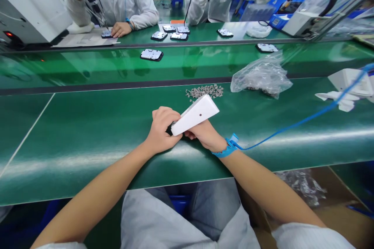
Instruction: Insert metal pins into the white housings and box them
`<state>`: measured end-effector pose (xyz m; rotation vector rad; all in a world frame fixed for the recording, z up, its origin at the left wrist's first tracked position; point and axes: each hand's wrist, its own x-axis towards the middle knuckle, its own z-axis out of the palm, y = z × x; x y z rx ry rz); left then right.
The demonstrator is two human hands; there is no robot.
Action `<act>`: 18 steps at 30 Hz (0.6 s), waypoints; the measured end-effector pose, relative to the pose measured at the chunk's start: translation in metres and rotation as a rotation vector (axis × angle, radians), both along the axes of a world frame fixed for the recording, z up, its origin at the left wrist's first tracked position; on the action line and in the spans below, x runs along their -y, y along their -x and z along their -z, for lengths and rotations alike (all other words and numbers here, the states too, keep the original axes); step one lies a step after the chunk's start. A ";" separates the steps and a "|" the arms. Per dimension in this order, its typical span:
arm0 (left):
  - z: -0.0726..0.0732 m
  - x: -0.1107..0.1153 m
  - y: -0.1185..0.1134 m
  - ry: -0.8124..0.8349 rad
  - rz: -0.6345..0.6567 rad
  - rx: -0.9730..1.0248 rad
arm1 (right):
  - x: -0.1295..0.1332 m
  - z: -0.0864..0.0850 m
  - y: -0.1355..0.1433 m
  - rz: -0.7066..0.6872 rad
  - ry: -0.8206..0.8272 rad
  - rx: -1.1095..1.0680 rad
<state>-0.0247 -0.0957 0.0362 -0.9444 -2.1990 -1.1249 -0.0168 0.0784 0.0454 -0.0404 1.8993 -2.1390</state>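
Green matting covers the long surface (87, 132) that fills most of the frame, and a glossy green conveyor belt (87, 68) runs across the upper part behind it. Near the centre I see my two hands close together, both holding one white plastic housing (195, 114). It is long and flat, tilted so that its far end points to the upper right, and it has one small dark hole on its top face. My left hand (160, 130) has its grip closed on the lower end of the housing, with the fingers curled tightly over a dark part that I cannot identify. My right hand (204, 134) is under the housing and its grip is closed on it from below; the fingers are mostly hidden. On the right wrist sits a blue wrist strap (226, 149), and its blue cord (306, 118) goes away to the right edge of the frame. Just behind the housing lies a small pile of screws (204, 91), and to the right of it a crumpled clear plastic bag (261, 76). At the far right lie white plastic parts (347, 89). In the upper part, two people in white coats sit behind the belt, with several small dark trays (151, 55) in front of them.
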 end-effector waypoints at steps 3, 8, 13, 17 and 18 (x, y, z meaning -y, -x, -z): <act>-0.001 0.000 0.000 0.008 -0.010 0.017 | 0.000 -0.002 0.000 -0.023 0.013 0.017; -0.001 0.000 -0.001 0.007 0.000 0.004 | -0.001 -0.002 -0.001 -0.051 0.014 0.036; -0.002 0.000 -0.001 0.000 0.018 0.007 | 0.001 -0.002 0.000 -0.031 0.016 0.026; -0.003 0.003 0.000 0.018 0.019 -0.011 | 0.003 0.000 0.002 -0.034 -0.005 -0.014; -0.003 0.004 0.000 0.025 0.019 -0.019 | 0.002 0.002 0.003 -0.037 -0.023 -0.035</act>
